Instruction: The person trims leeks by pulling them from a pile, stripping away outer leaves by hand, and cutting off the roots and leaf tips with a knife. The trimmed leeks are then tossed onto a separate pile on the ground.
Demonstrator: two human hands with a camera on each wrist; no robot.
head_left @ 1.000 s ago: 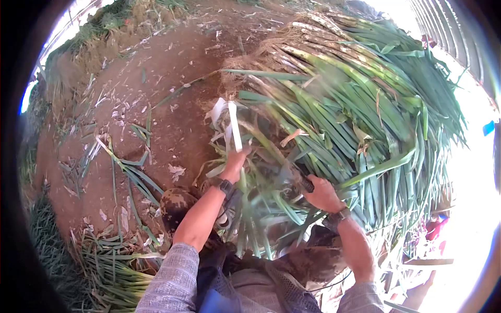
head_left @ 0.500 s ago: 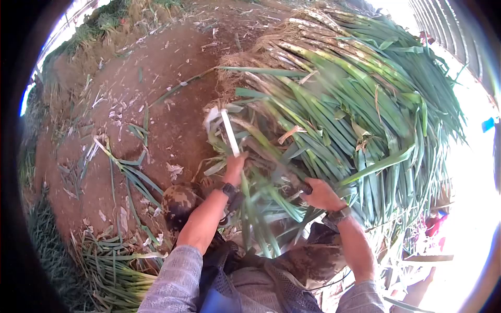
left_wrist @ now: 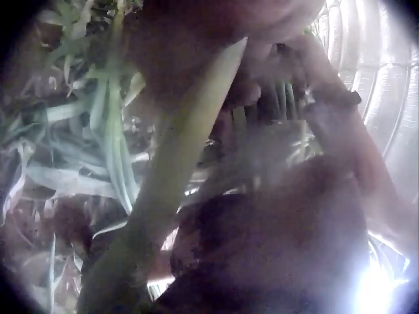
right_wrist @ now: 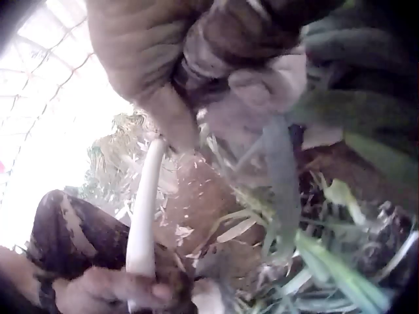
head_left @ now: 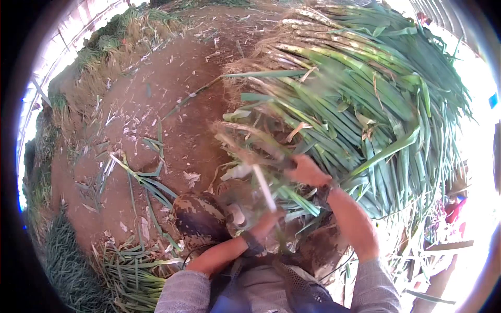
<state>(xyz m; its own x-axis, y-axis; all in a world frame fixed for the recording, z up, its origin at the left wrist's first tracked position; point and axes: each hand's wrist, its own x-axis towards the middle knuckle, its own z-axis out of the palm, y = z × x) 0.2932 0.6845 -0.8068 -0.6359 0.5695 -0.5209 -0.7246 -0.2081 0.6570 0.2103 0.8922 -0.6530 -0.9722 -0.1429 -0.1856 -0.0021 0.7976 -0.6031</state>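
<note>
In the head view my left hand (head_left: 269, 220) grips a green onion below its bare white stem (head_left: 264, 189), close in front of the body. The stem slants up and away, and in the right wrist view it stands almost upright above the fingers. My right hand (head_left: 309, 171) is farther forward, beside the pile, with its fingers curled round a dark handle-like piece (right_wrist: 219, 49). Blur hides what kind of tool this is. Close to the left wrist camera, a pale green stalk (left_wrist: 190, 137) runs up to a pointed end.
A large pile of unpeeled green onions (head_left: 360, 115) lies at the right, roots toward the middle. Brown soil (head_left: 182, 125) with peel scraps stretches to the left. Peeled green onions (head_left: 135, 281) lie at the lower left, near a camouflage-clad knee (head_left: 198, 216).
My left hand has drawn back toward the body and right, bringing the white stem along. The right hand has moved forward and slightly left, still holding the dark piece. The head view has shifted a little.
</note>
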